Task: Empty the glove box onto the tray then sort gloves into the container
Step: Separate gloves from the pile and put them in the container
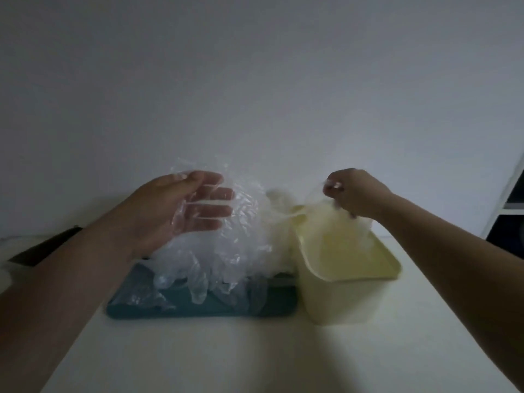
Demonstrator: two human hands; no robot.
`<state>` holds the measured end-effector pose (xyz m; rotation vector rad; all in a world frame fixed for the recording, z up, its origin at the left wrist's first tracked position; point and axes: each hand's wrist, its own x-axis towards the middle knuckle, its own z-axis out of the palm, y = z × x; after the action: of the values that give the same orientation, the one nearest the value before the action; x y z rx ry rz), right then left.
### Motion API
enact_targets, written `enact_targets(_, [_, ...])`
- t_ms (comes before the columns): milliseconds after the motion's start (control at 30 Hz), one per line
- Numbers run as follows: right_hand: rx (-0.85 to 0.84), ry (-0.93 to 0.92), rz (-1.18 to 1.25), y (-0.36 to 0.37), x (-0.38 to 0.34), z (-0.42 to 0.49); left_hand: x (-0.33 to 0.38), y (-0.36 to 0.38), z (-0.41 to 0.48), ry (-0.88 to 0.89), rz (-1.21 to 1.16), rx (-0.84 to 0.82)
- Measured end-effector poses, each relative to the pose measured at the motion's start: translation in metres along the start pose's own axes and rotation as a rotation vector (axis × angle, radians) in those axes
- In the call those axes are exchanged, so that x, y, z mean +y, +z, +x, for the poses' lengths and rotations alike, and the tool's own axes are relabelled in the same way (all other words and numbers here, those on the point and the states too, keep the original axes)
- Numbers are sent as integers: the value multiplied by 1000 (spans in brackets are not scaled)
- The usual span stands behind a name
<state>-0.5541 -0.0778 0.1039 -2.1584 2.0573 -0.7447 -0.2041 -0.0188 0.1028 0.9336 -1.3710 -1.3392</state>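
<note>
the left hand point(181, 205) is spread open, fingers straight, pressed against the raised pile of clear gloves point(226, 251) heaped on the dark tray point(198, 310). the right hand point(354, 194) pinches one glove point(286, 215) with curled fingers above the yellow container point(354, 296), which stands just right of the tray, touching it or nearly so. bare white table point(255, 358) lies open on the near side; a wall closes the far side.

Free room lies over the near white table point(198, 358). Clear plastic gloves point(226, 251) heap high on the dark teal tray point(198, 310); a single glove point(340, 222) hangs from the right hand point(354, 191) into the pale yellow plastic container point(354, 302).
</note>
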Motion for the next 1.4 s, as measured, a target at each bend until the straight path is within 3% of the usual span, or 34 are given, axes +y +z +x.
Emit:
enact_targets(167, [-93,-111,-301,31,3,9,13,10,2,14,7,-108])
enact_targets(233, [-240,-112,-280,35,-1,6,18,24,6,-1,1,-169])
enact_targets(333, [-401,41,-136,28,-7,2,19,56,24,-32,13,-222])
enact_targets(467, [-148,171,297,9,3,8,5,104,66,-118,-8,-183])
enact_targets(633, [140,214,393,-21,25,10,-29,149,113,-226,18,-104])
enact_targets(700, [171,182,351,-30,21,0,-40,162,125,-259,49,-73])
enact_targets(800, [-64,84,255,-26,-3,-21,-50,171,137,-225,223,28])
enact_targets(900, [-489,35,-131,-2,-26,-33,-50,161,141,-135,303,132])
enact_targets(967, [-650,49,-237,17,-34,-35,-45,147,135,-73,312,203])
enact_targets(1100, [-735,-15,-311,49,-38,-22,-38,108,110,37,351,270])
enact_targets(1267, [-820,51,-429,78,-31,-11,-42,68,72,112,435,271])
enact_targets(1400, [-905,74,-520,75,-32,-14,-66,37,48,169,785,118])
